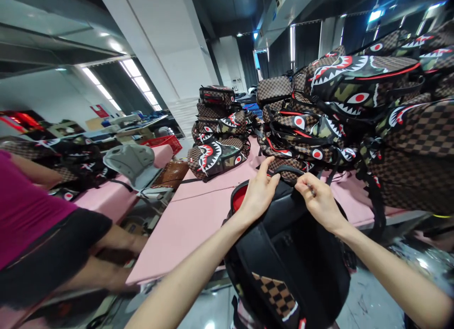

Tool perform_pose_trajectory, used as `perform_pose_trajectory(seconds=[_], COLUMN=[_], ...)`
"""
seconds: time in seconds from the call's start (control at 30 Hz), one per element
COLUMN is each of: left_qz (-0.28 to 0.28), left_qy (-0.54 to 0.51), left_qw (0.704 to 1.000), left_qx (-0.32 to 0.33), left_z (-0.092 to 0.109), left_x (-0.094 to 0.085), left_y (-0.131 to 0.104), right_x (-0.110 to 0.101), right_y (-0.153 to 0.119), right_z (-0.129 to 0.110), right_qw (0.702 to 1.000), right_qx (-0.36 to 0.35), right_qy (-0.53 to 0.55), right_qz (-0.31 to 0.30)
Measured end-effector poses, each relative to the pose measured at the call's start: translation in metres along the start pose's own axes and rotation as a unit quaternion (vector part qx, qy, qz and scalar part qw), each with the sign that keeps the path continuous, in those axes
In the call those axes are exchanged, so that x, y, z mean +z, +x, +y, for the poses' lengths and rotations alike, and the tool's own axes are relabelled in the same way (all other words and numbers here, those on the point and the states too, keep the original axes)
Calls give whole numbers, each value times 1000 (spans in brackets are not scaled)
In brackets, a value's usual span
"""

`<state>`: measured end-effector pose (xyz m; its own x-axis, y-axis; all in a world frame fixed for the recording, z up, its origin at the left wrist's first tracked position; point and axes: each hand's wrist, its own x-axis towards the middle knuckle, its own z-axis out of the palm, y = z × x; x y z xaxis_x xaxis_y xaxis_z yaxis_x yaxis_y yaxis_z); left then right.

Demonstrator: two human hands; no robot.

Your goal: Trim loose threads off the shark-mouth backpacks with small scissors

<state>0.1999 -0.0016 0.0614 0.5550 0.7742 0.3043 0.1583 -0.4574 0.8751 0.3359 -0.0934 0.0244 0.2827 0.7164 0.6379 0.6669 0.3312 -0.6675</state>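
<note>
A black backpack [305,253] with a brown checkered patch on one strap stands upright close to me, its back panel and straps facing me. Red lining shows at its opening on the left. My left hand [260,189] is at the top edge, thumb and fingers closed on the backpack beside the carry handle [289,170]. My right hand [315,196] is closed at the other end of that handle, fingers pinched together. A small dark thing shows at its fingers, too small to name.
Shark-mouth checkered backpacks [220,156] are piled on the pink table [198,215], with a taller heap [358,92] at the right. A person in a magenta top [31,210] stands at the left, near a grey chair [131,163]. A white pillar [159,40] rises behind.
</note>
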Motion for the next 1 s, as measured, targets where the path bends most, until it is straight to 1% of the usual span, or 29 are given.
perform_pose_trajectory(seconds=[0.07,0.13,0.23,0.33,0.37,0.43,0.5,0.57,0.63,0.67,0.73,0.8,0.83,0.9,1.0], left_qz=[18,25,-7,-39,-58,-119,-193,-248,-291,-309,-335,-341,-335,-314,-278], left_qy=[22,36,63,115,146,214,262,293,316,324,325,313,305,292,286], left_qw=[997,994,994,989,984,966,940,913,888,879,871,875,881,893,903], left_qx=[67,99,94,84,81,81,104,136,161,162,154,142,138,136,157], left_z=[3,3,-2,-4,-2,3,11,20,28,31,35,35,34,30,22], left_x=[0,1,0,-5,-7,-12,-17,-22,-26,-27,-28,-28,-28,-25,-21], left_y=[-5,-8,-11,-10,-9,-5,1,7,13,15,18,19,20,20,17], right_x=[-6,-13,-23,-35,-39,-47,-53,-57,-58,-58,-58,-58,-58,-58,-57], right_y=[1,0,-5,-13,-16,-20,-23,-25,-26,-26,-26,-25,-25,-24,-23], right_z=[-1,0,2,3,2,1,-2,-3,-4,-4,-4,-4,-4,-4,-4], right_qw=[997,994,994,994,993,984,975,969,966,966,967,968,968,968,967], right_qx=[63,91,96,86,80,68,55,48,47,46,44,41,39,31,10], right_qy=[49,64,44,-32,-71,-140,-178,-194,-204,-206,-209,-214,-217,-222,-229], right_qz=[6,2,-26,-50,-58,-86,-123,-147,-152,-150,-141,-127,-121,-115,-111])
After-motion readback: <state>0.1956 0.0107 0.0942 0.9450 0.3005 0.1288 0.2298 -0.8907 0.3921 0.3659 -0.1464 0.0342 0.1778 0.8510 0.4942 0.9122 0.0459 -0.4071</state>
